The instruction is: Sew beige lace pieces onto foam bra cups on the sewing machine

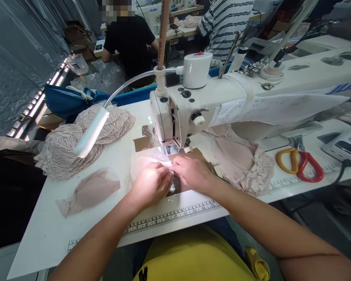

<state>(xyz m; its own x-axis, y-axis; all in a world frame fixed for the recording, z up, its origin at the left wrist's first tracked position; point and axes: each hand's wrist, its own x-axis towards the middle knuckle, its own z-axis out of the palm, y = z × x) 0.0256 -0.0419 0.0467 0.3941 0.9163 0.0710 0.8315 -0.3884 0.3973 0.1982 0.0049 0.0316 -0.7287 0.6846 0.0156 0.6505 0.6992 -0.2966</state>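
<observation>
Both my hands are at the needle area of a white sewing machine [169, 117]. A pale pink piece of fabric [138, 166] with a lacy part lies under the presser foot, lit by the lamp. My left hand [153, 181] is closed on the near edge of this fabric, slightly blurred, with its fingertips bunched together. Just right of it, my right hand [190, 171] pinches the fabric close to the foot, thumb and forefinger together. The fabric between the fingers is mostly hidden. Below the hands shows the shiny metal plate [174, 187].
Gathered beige lace [61, 146] is heaped at the left behind a bendable lamp [92, 132]. A sheer fabric piece [95, 189] lies nearer. Right of the machine head are more lace-edged fabric [240, 156] and scissors [300, 162] with yellow and red handles. Two people sit beyond the table.
</observation>
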